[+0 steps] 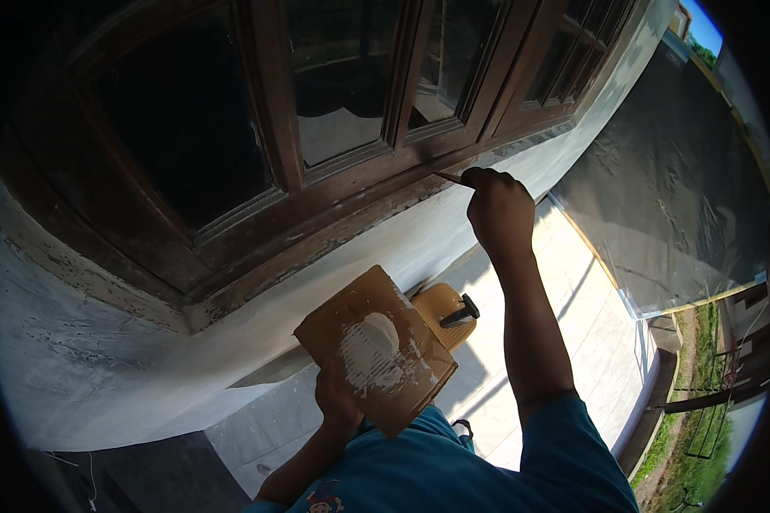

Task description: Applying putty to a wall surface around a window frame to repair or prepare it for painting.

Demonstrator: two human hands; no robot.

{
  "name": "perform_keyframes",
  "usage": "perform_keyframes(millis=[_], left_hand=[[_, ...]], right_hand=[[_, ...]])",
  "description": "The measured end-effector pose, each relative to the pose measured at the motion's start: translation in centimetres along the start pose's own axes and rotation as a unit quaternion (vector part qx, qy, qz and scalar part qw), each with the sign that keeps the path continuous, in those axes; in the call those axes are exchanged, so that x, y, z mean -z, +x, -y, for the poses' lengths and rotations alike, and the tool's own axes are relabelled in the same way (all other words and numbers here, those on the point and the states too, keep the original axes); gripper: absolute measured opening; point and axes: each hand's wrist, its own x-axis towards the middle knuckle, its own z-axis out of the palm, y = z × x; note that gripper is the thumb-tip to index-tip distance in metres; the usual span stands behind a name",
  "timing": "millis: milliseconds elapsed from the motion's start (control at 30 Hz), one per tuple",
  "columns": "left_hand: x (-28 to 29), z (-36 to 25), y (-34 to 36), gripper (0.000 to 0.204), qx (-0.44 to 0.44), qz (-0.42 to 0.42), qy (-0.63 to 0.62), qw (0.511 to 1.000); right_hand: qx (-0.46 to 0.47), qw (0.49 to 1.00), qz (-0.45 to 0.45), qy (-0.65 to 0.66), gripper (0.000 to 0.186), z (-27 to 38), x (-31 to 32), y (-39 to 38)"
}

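A brown wooden window frame (291,201) with glass panes runs across the upper view above a weathered sill (308,241) with flaking paint. My right hand (498,205) grips a thin, pointed scraper-like tool (449,178), its tip at the lower frame, near the sill's edge. My left hand (338,393) holds a square piece of brown cardboard (321,329) smeared with white paste (364,359). The cardboard is held low, in front of my body.
A yellow plastic seat (432,303) with a black-handled object (460,315) stands behind the cardboard on the pale tiled floor (573,325). A pale wall (103,376) curves below the window. A dark sheet (667,188) stands at the right, beside railings and grass (706,436).
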Motion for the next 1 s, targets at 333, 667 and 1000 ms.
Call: perform_keyframes(millis=[333, 667, 1000], left_hand=[[0.2, -0.2, -0.6, 0.049, 0.004, -0.001, -0.02, 1.0], [1.0, 0.1, 0.0, 0.048, -0.002, -0.003, -0.021, 1.0], [1.0, 1.0, -0.3, 0.057, -0.008, -0.002, 0.036, 0.999]], right_hand=[[-0.01, 1.0, -0.015, -0.016, 0.027, -3.3, 0.3, 0.4], [0.054, 0.997, 0.006, 0.051, 0.017, 0.9, 0.5, -4.0], [0.084, 0.995, 0.035, 0.03, 0.019, 3.8, 0.0, -2.9]])
